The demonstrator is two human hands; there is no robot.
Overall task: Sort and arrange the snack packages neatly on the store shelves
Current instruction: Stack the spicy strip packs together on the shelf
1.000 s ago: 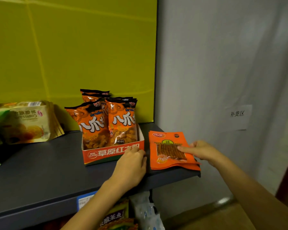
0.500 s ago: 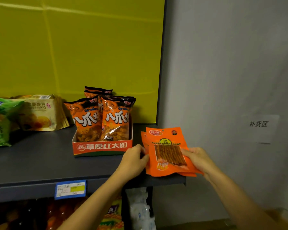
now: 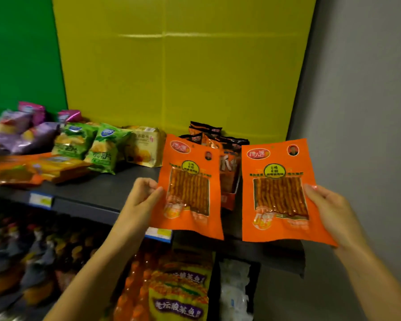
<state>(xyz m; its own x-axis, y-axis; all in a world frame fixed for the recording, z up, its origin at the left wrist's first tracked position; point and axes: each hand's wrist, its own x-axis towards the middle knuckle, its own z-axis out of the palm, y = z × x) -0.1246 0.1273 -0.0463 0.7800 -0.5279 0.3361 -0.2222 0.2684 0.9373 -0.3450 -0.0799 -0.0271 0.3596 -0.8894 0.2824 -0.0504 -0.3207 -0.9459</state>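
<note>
I hold two flat orange packets of spicy strips upright in front of the dark shelf [image 3: 97,193]. My left hand [image 3: 141,195] grips the left orange packet [image 3: 188,188] by its left edge. My right hand [image 3: 329,209] grips the right orange packet [image 3: 278,195] by its right edge. Both packets face me, side by side with a gap between them. Behind them, partly hidden, stands the open box of orange-and-black snack bags [image 3: 227,163].
Further left on the shelf lie a yellow croissant bag [image 3: 144,147], green chip bags [image 3: 90,144], purple packets [image 3: 21,130] and flat orange packs [image 3: 33,170]. Below is another shelf with bottles and yellow bags [image 3: 178,295]. A grey wall [image 3: 361,112] is to the right.
The orange packets were lifted off the shelf's right end and split, one in each hand. My left hand left the shelf edge. The view swung left, showing more of the shelf.
</note>
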